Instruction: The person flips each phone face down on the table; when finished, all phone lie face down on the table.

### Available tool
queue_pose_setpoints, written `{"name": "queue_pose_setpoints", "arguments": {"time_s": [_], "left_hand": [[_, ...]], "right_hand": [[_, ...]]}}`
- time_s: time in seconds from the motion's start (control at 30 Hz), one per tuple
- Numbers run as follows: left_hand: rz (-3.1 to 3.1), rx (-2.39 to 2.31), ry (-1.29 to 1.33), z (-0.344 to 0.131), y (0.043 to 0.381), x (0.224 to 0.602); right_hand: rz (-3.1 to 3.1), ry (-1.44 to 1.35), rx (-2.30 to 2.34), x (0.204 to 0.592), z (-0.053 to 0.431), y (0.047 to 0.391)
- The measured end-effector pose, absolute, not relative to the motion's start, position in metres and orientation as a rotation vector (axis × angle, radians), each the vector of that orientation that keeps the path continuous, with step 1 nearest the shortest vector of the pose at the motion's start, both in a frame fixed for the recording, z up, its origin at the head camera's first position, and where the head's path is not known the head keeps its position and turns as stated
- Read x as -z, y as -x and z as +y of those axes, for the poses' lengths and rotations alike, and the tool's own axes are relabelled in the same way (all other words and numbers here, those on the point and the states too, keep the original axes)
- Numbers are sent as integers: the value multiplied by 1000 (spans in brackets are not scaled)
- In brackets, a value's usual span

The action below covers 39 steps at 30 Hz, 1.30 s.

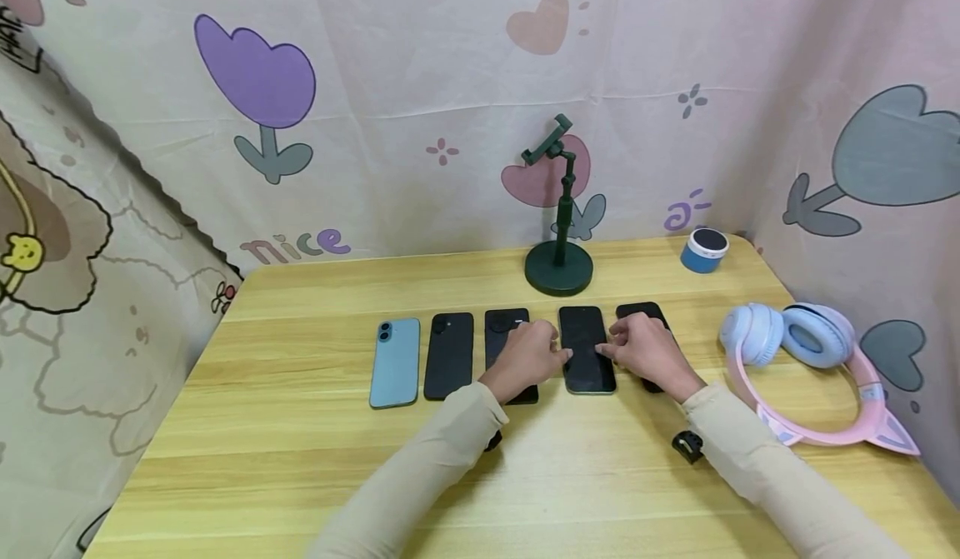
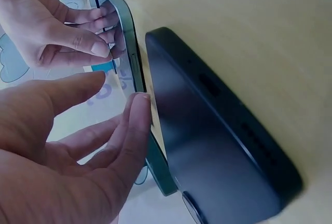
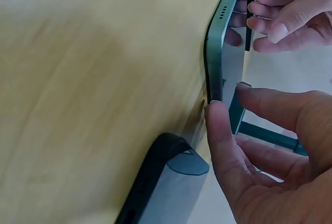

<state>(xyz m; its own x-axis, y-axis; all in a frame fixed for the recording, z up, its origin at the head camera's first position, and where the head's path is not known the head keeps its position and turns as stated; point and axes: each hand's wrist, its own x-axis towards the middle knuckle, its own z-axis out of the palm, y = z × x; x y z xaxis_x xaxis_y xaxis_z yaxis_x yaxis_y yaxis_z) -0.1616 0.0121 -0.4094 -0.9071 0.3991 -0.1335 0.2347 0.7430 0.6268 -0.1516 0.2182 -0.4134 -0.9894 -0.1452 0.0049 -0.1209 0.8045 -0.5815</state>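
Note:
A phone with a glossy dark screen and green frame (image 1: 588, 376) lies face up on the wooden table between both hands. At its left side is my left hand (image 1: 528, 351), thumb over the screen and fingers by the long edge (image 2: 134, 60). My right hand (image 1: 647, 347) mirrors this at the right side, fingertips by the frame (image 3: 213, 63). Whether the fingertips touch the phone I cannot tell. Beneath the left hand lies a black phone (image 1: 498, 336), camera side up, partly hidden. Another dark phone (image 1: 649, 309) is partly covered by the right hand.
Further left lie a black phone (image 1: 448, 363) and a light blue phone (image 1: 395, 371), backs up. Behind stands a dark green phone stand (image 1: 559, 269). A small blue-and-white cylinder (image 1: 703, 252) sits at the back right, with pink-and-blue cat-ear headphones (image 1: 825, 436) at the right.

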Motion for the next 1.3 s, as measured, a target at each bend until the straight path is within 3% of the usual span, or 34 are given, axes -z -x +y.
{"name": "queue_pose_setpoints", "arguments": {"time_s": [0.2, 1.3], "left_hand": [[2691, -871, -370, 18, 163, 411], [2742, -982, -240, 32, 157, 418]], "right_hand": [[2865, 178, 969, 414, 217, 153], [2835, 190, 991, 417, 215, 154]]}}
